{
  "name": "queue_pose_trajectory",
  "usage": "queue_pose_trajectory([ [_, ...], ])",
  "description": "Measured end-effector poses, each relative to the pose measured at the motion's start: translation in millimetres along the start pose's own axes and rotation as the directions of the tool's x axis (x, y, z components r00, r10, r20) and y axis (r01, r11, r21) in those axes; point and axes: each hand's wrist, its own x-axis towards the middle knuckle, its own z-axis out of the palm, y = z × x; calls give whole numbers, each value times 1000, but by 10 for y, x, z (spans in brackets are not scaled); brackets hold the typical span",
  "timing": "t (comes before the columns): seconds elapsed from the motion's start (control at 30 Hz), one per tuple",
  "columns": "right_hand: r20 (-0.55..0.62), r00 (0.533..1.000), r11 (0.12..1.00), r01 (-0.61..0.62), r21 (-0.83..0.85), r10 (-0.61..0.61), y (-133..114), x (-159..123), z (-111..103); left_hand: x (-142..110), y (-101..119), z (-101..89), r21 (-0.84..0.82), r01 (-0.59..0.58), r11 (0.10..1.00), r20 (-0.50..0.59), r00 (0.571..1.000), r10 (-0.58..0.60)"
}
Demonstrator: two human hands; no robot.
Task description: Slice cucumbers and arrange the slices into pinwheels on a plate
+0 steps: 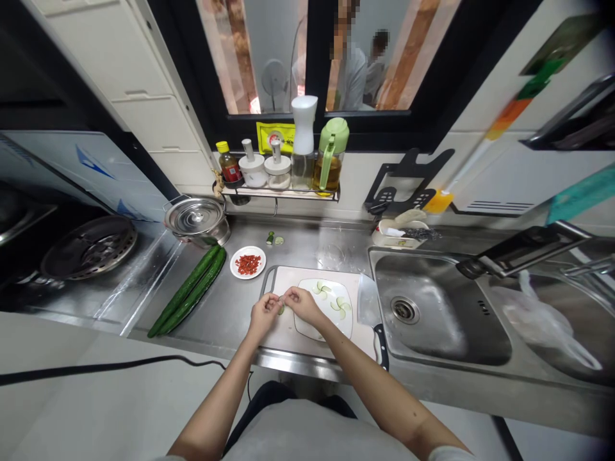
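Observation:
My left hand (264,315) and my right hand (302,302) meet over the left side of a pink-white cutting board (276,340). Their fingertips are pinched together around a small, thin green cucumber slice (281,310), partly covered by the fingers. Beneath my right hand and forearm lies a white square plate (307,328). Thin cucumber pieces (341,308) are laid on it in pinwheel shapes. A cleaver (368,299) rests along the board's right edge, its black handle towards me.
Two long cucumbers (192,296) lie at left, near a lidded steel pot (197,221). Chopped red pieces fill a small white dish (248,274). Cucumber ends (270,238) sit behind the board. The sink (439,307) is at right; a condiment shelf (283,192) hangs behind.

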Motion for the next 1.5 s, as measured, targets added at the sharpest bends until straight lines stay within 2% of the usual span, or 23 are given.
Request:
queue_pose_trajectory([
  [0.07, -1, 1000, 1000, 14, -14, -14, -23, -27, -33, -19, 48, 3, 63, -30, 998, 25, 999, 28],
  [0.13, -10, 1000, 1000, 22, -8, -22, -56, -54, -64, -41, 103, 19, 59, -33, 998, 45, 999, 30],
  [0.17, -14, 999, 1000, 30, 4, -30, -75, -69, -83, -54, 132, 33, 24, -6, 1000, 49, 999, 5],
  [0.23, -31, 998, 998, 58, 25, -57, -117, -104, -134, -85, 191, 68, -107, 128, 986, 68, 990, -121],
  [0.27, -40, 996, 997, 79, 25, -78, -137, -124, -166, -103, 222, 87, -190, 226, 955, 103, 972, -210],
  [0.33, -39, 990, 991, 133, -15, -133, -168, -168, -241, -133, 283, 123, -332, 425, 842, 227, 902, -366],
  [0.4, -17, 981, 978, 191, -85, -193, -180, -213, -321, -146, 342, 153, -419, 541, 729, 340, 838, -426],
  [0.47, 7, 972, 960, 234, -157, -236, -175, -255, -395, -138, 395, 176, -466, 565, 681, 373, 823, -427],
  [0.57, 22, 965, 941, 261, -214, -262, -147, -317, -479, -106, 454, 209, -472, 555, 685, 354, 831, -429],
  [0.7, 41, 956, 934, 294, -205, -292, -104, -407, -547, -93, 480, 263, -429, 617, 660, 428, 782, -453],
  [0.77, 45, 952, 928, 305, -215, -303, -83, -451, -569, -105, 474, 293, -436, 625, 648, 468, 772, -430],
  [0.87, 27, 960, 930, 278, -240, -280, -58, -507, -592, -130, 470, 333, -455, 585, 671, 457, 801, -388],
  [1.1, -15, 988, 969, 145, -200, -151, -74, -581, -584, -167, 575, 403, -416, 457, 786, 364, 876, -317],
  [1.3, -34, 999, 1000, 22, -17, -22, -90, -592, -555, -182, 627, 443, -340, 361, 868, 321, 913, -253],
  [1.5, -40, 999, 990, -27, 140, 33, -51, -572, -553, -170, 589, 500, -379, 284, 881, 290, 940, -179],
])
